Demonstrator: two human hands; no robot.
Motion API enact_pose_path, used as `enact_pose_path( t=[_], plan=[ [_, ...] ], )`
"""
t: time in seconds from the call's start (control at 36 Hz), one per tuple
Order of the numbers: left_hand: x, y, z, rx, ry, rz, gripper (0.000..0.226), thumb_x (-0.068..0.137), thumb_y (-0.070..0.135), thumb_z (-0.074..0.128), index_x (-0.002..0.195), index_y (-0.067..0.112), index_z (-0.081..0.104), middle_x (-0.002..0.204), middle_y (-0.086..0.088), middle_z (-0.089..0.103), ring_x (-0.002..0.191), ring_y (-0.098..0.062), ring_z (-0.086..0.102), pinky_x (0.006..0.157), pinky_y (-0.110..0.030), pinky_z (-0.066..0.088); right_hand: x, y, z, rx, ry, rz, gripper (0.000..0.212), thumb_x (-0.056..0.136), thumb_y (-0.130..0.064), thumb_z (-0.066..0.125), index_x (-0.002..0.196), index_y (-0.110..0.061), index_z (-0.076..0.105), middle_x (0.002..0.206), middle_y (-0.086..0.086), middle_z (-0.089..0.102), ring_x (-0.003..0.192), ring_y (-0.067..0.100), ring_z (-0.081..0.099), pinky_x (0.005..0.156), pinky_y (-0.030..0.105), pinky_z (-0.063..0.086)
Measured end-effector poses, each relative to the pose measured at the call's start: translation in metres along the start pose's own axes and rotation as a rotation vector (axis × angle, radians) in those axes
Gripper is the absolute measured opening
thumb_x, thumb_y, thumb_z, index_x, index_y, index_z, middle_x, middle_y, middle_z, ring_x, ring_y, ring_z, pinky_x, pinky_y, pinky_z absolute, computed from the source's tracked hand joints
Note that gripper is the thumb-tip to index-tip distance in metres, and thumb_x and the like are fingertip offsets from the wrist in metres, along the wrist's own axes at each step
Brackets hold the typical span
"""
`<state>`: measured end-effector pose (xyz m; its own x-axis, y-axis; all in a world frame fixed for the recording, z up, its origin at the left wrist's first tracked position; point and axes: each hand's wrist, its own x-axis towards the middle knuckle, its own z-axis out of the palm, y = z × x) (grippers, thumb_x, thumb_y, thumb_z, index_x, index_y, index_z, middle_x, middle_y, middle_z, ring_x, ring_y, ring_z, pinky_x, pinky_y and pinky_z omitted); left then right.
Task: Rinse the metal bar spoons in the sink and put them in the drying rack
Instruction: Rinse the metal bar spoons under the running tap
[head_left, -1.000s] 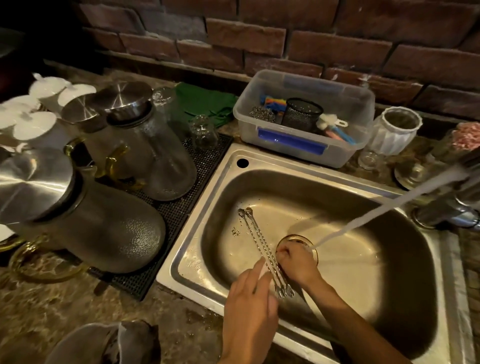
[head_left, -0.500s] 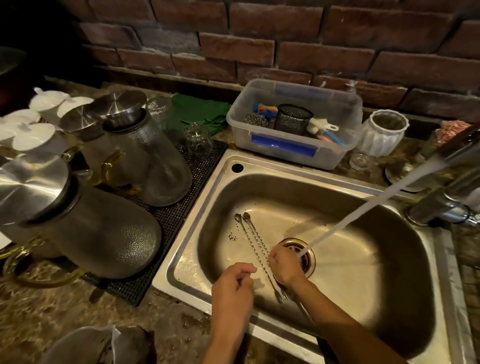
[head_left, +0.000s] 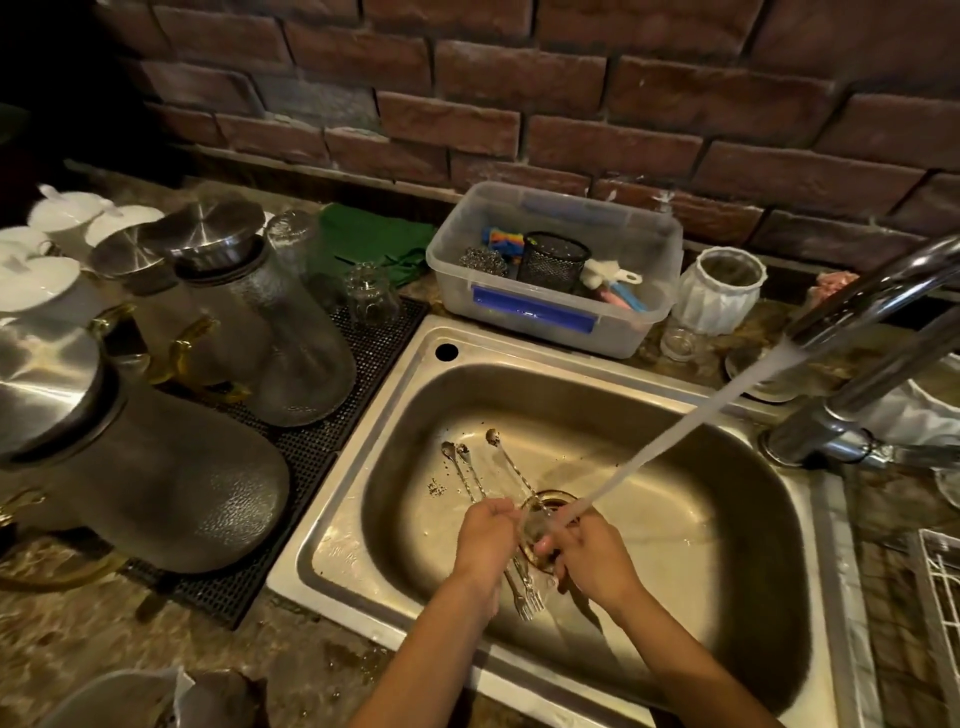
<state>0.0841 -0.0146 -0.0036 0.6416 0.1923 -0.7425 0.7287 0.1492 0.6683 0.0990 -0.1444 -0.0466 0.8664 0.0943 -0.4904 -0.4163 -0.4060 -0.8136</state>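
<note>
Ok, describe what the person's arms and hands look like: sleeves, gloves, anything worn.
Both forearms are bare, with no sleeve reaching into view. The left hand and right hand wear no gloves. No ring, watch or bracelet shows, though the dim light and the running water over the fingers make small items hard to rule out.

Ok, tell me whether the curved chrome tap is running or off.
Running. A white stream of water pours from the curved chrome tap onto both hands, left hand and right hand, over the steel sink.
</note>
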Motion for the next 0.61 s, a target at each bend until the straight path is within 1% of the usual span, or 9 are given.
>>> enact_pose_path(
  t=[0.08, 0.14, 0.17, 0.25, 0.31, 0.36, 0.47, 0.56, 0.61],
  plan=[
    [0.009, -0.001, 0.008, -0.081, 0.018, 0.04, 0.032, 0.097, -0.002, 0.047, 0.125, 0.009, 0.055, 0.119, -0.007, 0.061, 0.111, -0.021, 0.059, 0.104, -0.037, 0.048, -0.005, -0.004, -0.001, 0.027, -0.013, -0.007, 0.01, 0.1, -0.015, 0.052, 0.093, -0.012, 0.057, 0.077, 0.01, 0.075, 0.043, 0.011, 0.057, 0.048, 0.036, 0.048],
    [0.01, -0.001, 0.013, -0.248, -0.08, 0.039, 0.02, 0.1, -0.002, 0.045, 0.108, 0.01, 0.06, 0.101, -0.008, 0.062, 0.085, -0.017, 0.063, 0.078, -0.031, 0.056, -0.009, -0.006, -0.001, 0.056, -0.012, -0.008, 0.009, 0.101, -0.014, 0.051, 0.093, -0.015, 0.056, 0.075, 0.009, 0.075, 0.041, 0.013, 0.056, 0.046, 0.035, 0.046],
    [0.01, 0.0, 0.014, -0.331, -0.113, 0.028, 0.02, 0.102, 0.0, 0.044, 0.1, 0.01, 0.061, 0.096, -0.01, 0.063, 0.076, -0.018, 0.063, 0.066, -0.03, 0.053, -0.011, -0.007, -0.001, 0.065, -0.01, -0.005, 0.008, 0.101, -0.013, 0.051, 0.094, -0.015, 0.056, 0.074, 0.009, 0.075, 0.041, 0.013, 0.056, 0.045, 0.035, 0.046],
    [0.011, -0.001, 0.016, -0.482, -0.145, -0.01, 0.022, 0.102, -0.002, 0.043, 0.112, 0.007, 0.06, 0.109, -0.015, 0.071, 0.084, -0.028, 0.076, 0.059, -0.032, 0.058, -0.013, -0.007, -0.002, 0.081, -0.005, 0.015, 0.004, 0.101, -0.016, 0.053, 0.099, -0.014, 0.056, 0.075, 0.009, 0.075, 0.041, 0.015, 0.057, 0.047, 0.035, 0.046],
    [0.009, -0.002, 0.017, -0.52, -0.17, -0.012, 0.026, 0.098, -0.01, 0.045, 0.112, 0.005, 0.062, 0.098, -0.012, 0.077, 0.085, -0.03, 0.076, 0.052, -0.031, 0.055, -0.015, -0.007, -0.004, 0.086, -0.003, 0.026, 0.005, 0.101, -0.019, 0.053, 0.103, -0.016, 0.057, 0.076, 0.01, 0.075, 0.042, 0.015, 0.057, 0.047, 0.034, 0.045],
    [0.008, -0.002, 0.018, -0.533, -0.193, -0.019, 0.029, 0.094, -0.014, 0.046, 0.112, 0.001, 0.063, 0.09, -0.011, 0.079, 0.087, -0.03, 0.072, 0.051, -0.031, 0.048, -0.017, -0.006, -0.006, 0.111, -0.006, 0.043, 0.006, 0.101, -0.018, 0.053, 0.106, -0.02, 0.056, 0.077, 0.012, 0.075, 0.042, 0.016, 0.056, 0.046, 0.033, 0.044],
    [0.008, -0.005, 0.027, -0.51, -0.236, -0.013, 0.024, 0.093, -0.012, 0.051, 0.1, 0.001, 0.069, 0.1, -0.018, 0.077, 0.093, -0.038, 0.067, 0.063, -0.036, 0.041, -0.019, -0.001, -0.014, 0.134, -0.001, 0.093, 0.007, 0.099, -0.009, 0.052, 0.105, -0.013, 0.054, 0.076, 0.013, 0.075, 0.043, 0.018, 0.056, 0.041, 0.029, 0.038],
    [0.008, -0.004, 0.031, -0.47, -0.235, -0.004, 0.019, 0.095, -0.007, 0.054, 0.107, -0.004, 0.068, 0.106, -0.022, 0.074, 0.087, -0.035, 0.071, 0.058, -0.033, 0.043, -0.022, 0.0, -0.018, 0.139, 0.005, 0.098, 0.005, 0.099, -0.012, 0.053, 0.104, -0.013, 0.054, 0.076, 0.012, 0.076, 0.045, 0.019, 0.058, 0.041, 0.03, 0.038],
    [0.007, -0.003, 0.033, -0.473, -0.224, -0.014, 0.019, 0.093, -0.007, 0.058, 0.109, -0.007, 0.066, 0.109, -0.026, 0.072, 0.089, -0.038, 0.068, 0.061, -0.035, 0.045, -0.024, -0.001, -0.02, 0.138, 0.0, 0.095, 0.005, 0.099, -0.012, 0.052, 0.103, -0.013, 0.055, 0.077, 0.011, 0.077, 0.046, 0.02, 0.06, 0.042, 0.029, 0.038]
  ],
)
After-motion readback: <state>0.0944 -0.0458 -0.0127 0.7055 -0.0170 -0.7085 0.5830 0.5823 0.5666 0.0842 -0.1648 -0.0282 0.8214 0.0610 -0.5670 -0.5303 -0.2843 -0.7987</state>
